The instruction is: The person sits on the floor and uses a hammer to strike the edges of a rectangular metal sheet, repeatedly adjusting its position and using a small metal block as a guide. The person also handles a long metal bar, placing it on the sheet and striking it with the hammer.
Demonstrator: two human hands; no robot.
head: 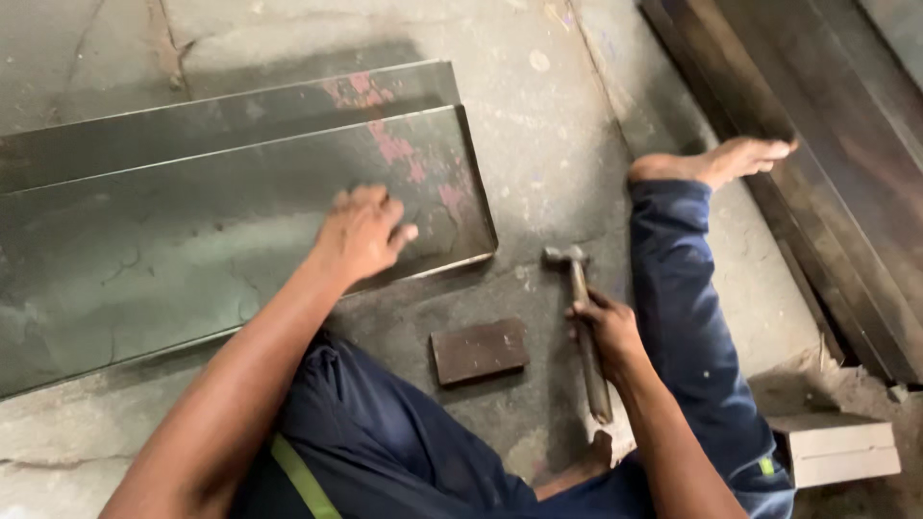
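My left hand (361, 231) lies flat, fingers spread, on a large dark sheet-metal panel (173, 250) with a bent-up edge and pink paint smears, close to its right end. My right hand (608, 329) grips the wooden handle of a hammer (582, 317), whose steel head rests on the concrete floor to the right of the panel. A small rectangular rusty metal block (479, 351) sits on the floor between my hands, just below the panel's corner.
I sit on a cracked concrete floor (538, 125), legs in dark blue trousers, bare foot (721, 159) stretched to the upper right. Long dark metal sections (827, 144) run along the right side. A pale box-shaped piece (836, 447) lies at the lower right.
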